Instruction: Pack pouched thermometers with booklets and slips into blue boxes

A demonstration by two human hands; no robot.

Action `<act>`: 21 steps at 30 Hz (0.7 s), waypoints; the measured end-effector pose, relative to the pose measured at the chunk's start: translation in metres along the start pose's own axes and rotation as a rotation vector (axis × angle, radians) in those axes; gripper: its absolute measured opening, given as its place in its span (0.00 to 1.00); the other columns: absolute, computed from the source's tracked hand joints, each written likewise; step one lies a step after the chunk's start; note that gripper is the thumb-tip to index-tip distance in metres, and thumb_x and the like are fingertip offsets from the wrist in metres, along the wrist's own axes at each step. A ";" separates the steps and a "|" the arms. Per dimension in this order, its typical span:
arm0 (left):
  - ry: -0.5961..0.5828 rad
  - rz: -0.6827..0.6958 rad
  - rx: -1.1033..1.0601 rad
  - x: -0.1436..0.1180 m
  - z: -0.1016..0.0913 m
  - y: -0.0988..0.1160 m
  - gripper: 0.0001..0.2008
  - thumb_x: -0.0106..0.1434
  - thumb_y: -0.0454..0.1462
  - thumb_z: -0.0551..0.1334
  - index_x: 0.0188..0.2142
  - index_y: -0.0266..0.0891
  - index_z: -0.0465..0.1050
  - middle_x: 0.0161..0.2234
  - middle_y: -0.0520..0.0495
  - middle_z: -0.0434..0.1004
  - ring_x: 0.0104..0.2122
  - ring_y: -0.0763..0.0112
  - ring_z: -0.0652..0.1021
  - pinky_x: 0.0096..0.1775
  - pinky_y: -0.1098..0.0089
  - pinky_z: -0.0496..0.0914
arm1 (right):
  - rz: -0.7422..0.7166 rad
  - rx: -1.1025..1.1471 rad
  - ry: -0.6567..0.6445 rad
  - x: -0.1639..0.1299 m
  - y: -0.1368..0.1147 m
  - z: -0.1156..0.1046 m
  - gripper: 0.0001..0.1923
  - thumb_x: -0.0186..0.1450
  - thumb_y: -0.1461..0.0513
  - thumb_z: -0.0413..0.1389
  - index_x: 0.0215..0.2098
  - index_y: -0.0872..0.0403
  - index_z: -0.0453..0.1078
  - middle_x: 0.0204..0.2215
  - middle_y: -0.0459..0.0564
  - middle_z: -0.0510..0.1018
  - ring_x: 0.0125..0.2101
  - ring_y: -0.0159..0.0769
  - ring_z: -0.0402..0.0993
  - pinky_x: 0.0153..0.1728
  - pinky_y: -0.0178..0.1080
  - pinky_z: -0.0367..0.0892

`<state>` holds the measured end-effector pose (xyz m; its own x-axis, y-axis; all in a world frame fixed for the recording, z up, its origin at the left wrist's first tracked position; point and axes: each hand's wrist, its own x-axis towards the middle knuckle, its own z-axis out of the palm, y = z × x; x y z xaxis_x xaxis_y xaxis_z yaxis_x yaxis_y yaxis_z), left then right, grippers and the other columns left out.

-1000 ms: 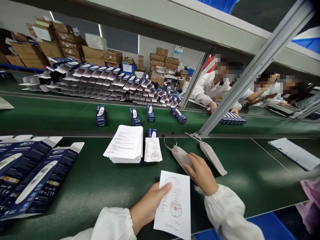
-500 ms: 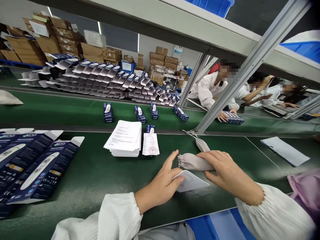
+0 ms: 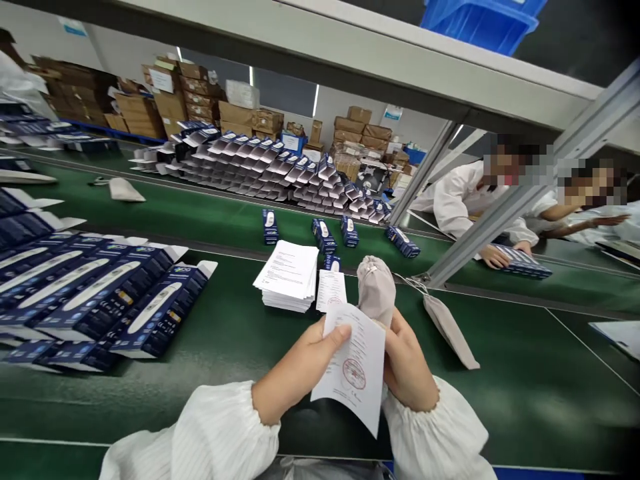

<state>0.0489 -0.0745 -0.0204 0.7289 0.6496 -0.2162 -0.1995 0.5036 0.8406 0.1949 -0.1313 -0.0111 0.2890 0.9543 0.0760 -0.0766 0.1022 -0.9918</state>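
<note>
Pouch and sheet now lifted off the belt.
Left hand [image 3: 300, 370] pinches the stamped sheet [image 3: 353, 367]; right hand [image 3: 407, 363] clasps the grey pouch [image 3: 376, 291] upright.

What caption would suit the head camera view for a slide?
Left hand and right hand hold a stamped paper slip against a grey drawstring pouch above the green bench.

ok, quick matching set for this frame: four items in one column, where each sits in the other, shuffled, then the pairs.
Items:
1. stamped sheet
2. grey pouch
3. paper stack
4. flat blue cartons

Places:
A. fanned out at the left of the near belt
B. in the right hand
C. in the left hand
D. lying mid-belt, beyond the hands

Pairs: 1-C, 2-B, 3-D, 4-A
</note>
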 end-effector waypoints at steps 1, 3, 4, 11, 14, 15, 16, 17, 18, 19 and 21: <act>0.075 0.036 0.004 -0.004 -0.007 0.003 0.23 0.61 0.47 0.61 0.52 0.37 0.69 0.41 0.41 0.80 0.40 0.58 0.79 0.43 0.62 0.71 | -0.039 -0.020 0.012 0.002 -0.001 0.009 0.18 0.63 0.54 0.55 0.49 0.52 0.62 0.42 0.54 0.76 0.38 0.44 0.75 0.33 0.41 0.74; 0.219 0.140 -0.027 -0.013 -0.019 0.008 0.23 0.62 0.47 0.61 0.54 0.40 0.68 0.46 0.42 0.78 0.44 0.58 0.78 0.47 0.62 0.70 | -0.128 -0.101 0.028 0.006 -0.006 0.023 0.19 0.64 0.54 0.54 0.50 0.52 0.61 0.43 0.54 0.75 0.39 0.43 0.75 0.34 0.40 0.73; 0.285 0.196 -0.059 -0.016 -0.024 0.010 0.24 0.62 0.47 0.60 0.54 0.41 0.67 0.48 0.43 0.77 0.46 0.58 0.77 0.48 0.61 0.69 | -0.165 -0.157 0.027 0.007 -0.008 0.029 0.19 0.64 0.54 0.55 0.51 0.52 0.61 0.43 0.54 0.75 0.40 0.43 0.74 0.36 0.40 0.73; 0.359 0.381 -0.374 -0.018 -0.026 0.005 0.26 0.65 0.51 0.53 0.58 0.41 0.64 0.55 0.44 0.70 0.57 0.61 0.68 0.58 0.66 0.61 | -0.344 -0.716 -0.026 0.007 0.022 0.091 0.28 0.67 0.59 0.51 0.63 0.52 0.51 0.56 0.57 0.65 0.54 0.49 0.63 0.52 0.52 0.64; 0.266 0.396 -0.305 -0.020 -0.027 0.003 0.26 0.65 0.46 0.57 0.60 0.46 0.58 0.59 0.48 0.65 0.60 0.64 0.64 0.59 0.68 0.59 | -0.417 -0.895 -0.009 -0.001 0.035 0.099 0.30 0.69 0.60 0.46 0.66 0.55 0.42 0.60 0.60 0.59 0.58 0.50 0.57 0.54 0.55 0.62; 0.255 0.386 -0.262 -0.022 -0.028 0.003 0.27 0.64 0.42 0.60 0.61 0.48 0.56 0.60 0.49 0.64 0.60 0.63 0.64 0.59 0.68 0.59 | -0.444 -0.935 -0.026 -0.003 0.036 0.098 0.29 0.70 0.60 0.44 0.67 0.56 0.40 0.60 0.60 0.58 0.59 0.49 0.55 0.54 0.55 0.61; 0.253 0.376 -0.227 -0.023 -0.030 0.004 0.29 0.63 0.40 0.62 0.61 0.49 0.55 0.59 0.49 0.65 0.59 0.63 0.65 0.58 0.67 0.60 | -0.467 -0.967 -0.054 -0.005 0.036 0.095 0.29 0.70 0.61 0.43 0.67 0.56 0.40 0.60 0.60 0.58 0.60 0.49 0.54 0.55 0.55 0.60; 0.257 0.368 -0.208 -0.025 -0.032 0.005 0.30 0.62 0.38 0.62 0.62 0.48 0.55 0.58 0.48 0.66 0.58 0.62 0.66 0.57 0.66 0.61 | -0.490 -0.992 -0.085 -0.006 0.034 0.091 0.28 0.71 0.60 0.43 0.67 0.55 0.41 0.60 0.59 0.57 0.60 0.49 0.53 0.55 0.56 0.59; 0.263 0.362 -0.204 -0.027 -0.034 0.006 0.30 0.62 0.38 0.62 0.62 0.47 0.55 0.57 0.47 0.68 0.57 0.61 0.68 0.56 0.66 0.62 | -0.508 -1.010 -0.109 -0.006 0.032 0.086 0.27 0.71 0.59 0.44 0.66 0.54 0.44 0.61 0.59 0.56 0.61 0.50 0.51 0.56 0.57 0.57; 0.263 0.357 -0.209 -0.028 -0.035 0.007 0.29 0.63 0.38 0.61 0.62 0.46 0.54 0.56 0.46 0.69 0.56 0.60 0.69 0.55 0.65 0.63 | -0.519 -1.017 -0.118 -0.006 0.031 0.081 0.27 0.70 0.58 0.45 0.66 0.53 0.45 0.62 0.58 0.54 0.62 0.51 0.49 0.57 0.58 0.55; 0.258 0.353 -0.215 -0.030 -0.038 0.010 0.30 0.63 0.39 0.61 0.63 0.46 0.52 0.56 0.45 0.69 0.55 0.60 0.69 0.55 0.65 0.64 | -0.494 -0.999 -0.112 -0.005 0.029 0.076 0.31 0.69 0.55 0.48 0.66 0.53 0.44 0.64 0.58 0.50 0.62 0.52 0.46 0.58 0.59 0.54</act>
<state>0.0003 -0.0678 -0.0245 0.4115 0.9083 -0.0757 -0.5556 0.3158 0.7691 0.1187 -0.1122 -0.0328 -0.0152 0.8962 0.4434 0.8377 0.2535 -0.4837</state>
